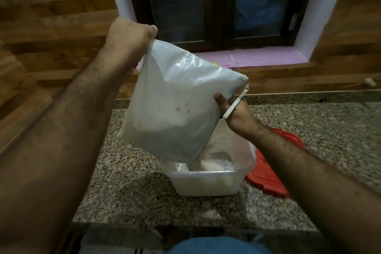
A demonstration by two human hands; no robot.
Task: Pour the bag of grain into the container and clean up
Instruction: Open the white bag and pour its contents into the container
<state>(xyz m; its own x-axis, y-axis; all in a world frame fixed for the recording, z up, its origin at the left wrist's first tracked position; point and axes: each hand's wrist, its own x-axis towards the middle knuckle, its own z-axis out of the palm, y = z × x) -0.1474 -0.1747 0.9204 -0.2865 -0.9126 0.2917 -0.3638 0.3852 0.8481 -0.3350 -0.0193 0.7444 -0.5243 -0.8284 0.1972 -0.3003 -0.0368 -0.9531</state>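
Head view: a white woven plastic bag (175, 105) hangs tilted over a clear rectangular plastic container (206, 179) that stands on a speckled granite counter (123, 181). The left hand (132, 35), up and to the left of the container, pinches the bag's raised top corner with curled fingers. The right hand (237, 113), above the container's right side, grips the bag's other upper edge, its thumb pressed on the near face and its other fingers hidden behind the bag; a loose white strip (235, 105) from the bag's seam lies across that hand. The bag's long axis runs diagonally, from the high corner at the left hand down to its lowest corner, which points into the container's opening. Pale grain (210, 166) already lies in the bottom of the container. A red plastic lid (266, 177) rests flat on the counter just right of the container, partly behind the right forearm.

The pouring step seems well under way. To do it well, the low corner should stay inside the container's rim while the left hand lifts higher, so the remaining grain slides down the bag's length instead of pooling in folds. A gentle shake would probably free the last grains, and too steep a tilt could spill them over the rim onto the counter.
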